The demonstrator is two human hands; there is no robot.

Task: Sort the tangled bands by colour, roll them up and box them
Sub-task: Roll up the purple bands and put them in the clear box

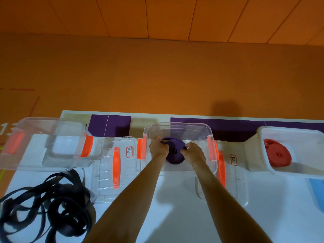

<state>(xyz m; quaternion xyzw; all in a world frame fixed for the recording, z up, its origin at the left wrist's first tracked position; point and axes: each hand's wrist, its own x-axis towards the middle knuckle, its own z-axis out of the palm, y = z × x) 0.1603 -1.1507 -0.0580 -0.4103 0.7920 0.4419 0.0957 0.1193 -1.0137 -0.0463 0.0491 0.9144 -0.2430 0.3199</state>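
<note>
Inside the middle clear box (178, 125), the purple roll (174, 157) sat between both hands, with the fingers of the left hand (158, 146) and the right hand (193, 152) curled tight on its opposite edges. It looked soft, light and springy, likely to unwind if let go unevenly; gripping across the outer rim seemed safest.

Boxes (42, 120) (178, 124) (289, 129): three
Lids (107, 181) (240, 186): two
Rolls: two, purple roll (175, 155), red roll (278, 155)
Black tangle (77, 178): one
Hands (157, 147) (193, 152): two
Labels (129, 152) (233, 159): two
</note>
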